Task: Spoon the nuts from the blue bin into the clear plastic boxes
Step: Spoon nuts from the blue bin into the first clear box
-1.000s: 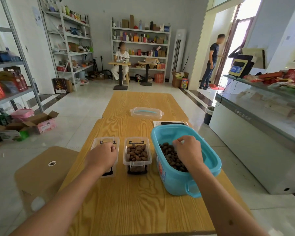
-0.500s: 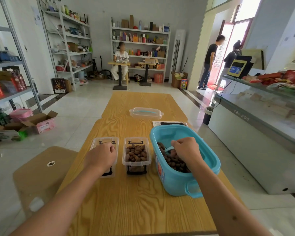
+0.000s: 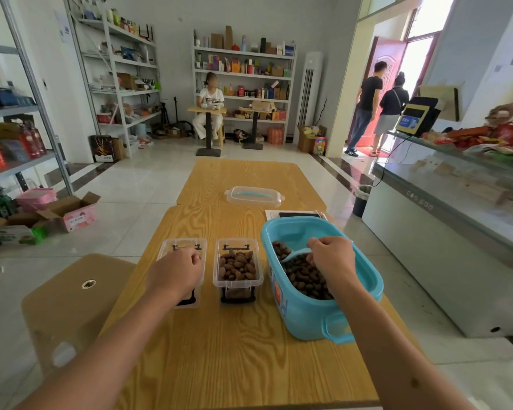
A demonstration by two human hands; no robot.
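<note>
A blue bin (image 3: 308, 315) of brown nuts (image 3: 304, 276) stands on the wooden table (image 3: 234, 350) at the right. My right hand (image 3: 332, 257) is inside it, gripping a light blue scoop (image 3: 295, 254) whose bowl lies on the nuts. Left of the bin, a clear plastic box (image 3: 237, 269) is filled with nuts. Further left is a second clear box (image 3: 181, 247); my left hand (image 3: 175, 272) rests over it with fingers curled, hiding most of its inside.
The bin's clear lid (image 3: 253, 196) lies further back on the table, with a phone on papers (image 3: 296, 215) just behind the bin. A wooden stool (image 3: 71, 300) stands to the left, a glass counter (image 3: 444, 208) to the right. Other people are across the room.
My right hand has shifted left inside the bin and the scoop's bowl now shows on the nuts. My left hand stays over the left box. A second person appeared at the door.
</note>
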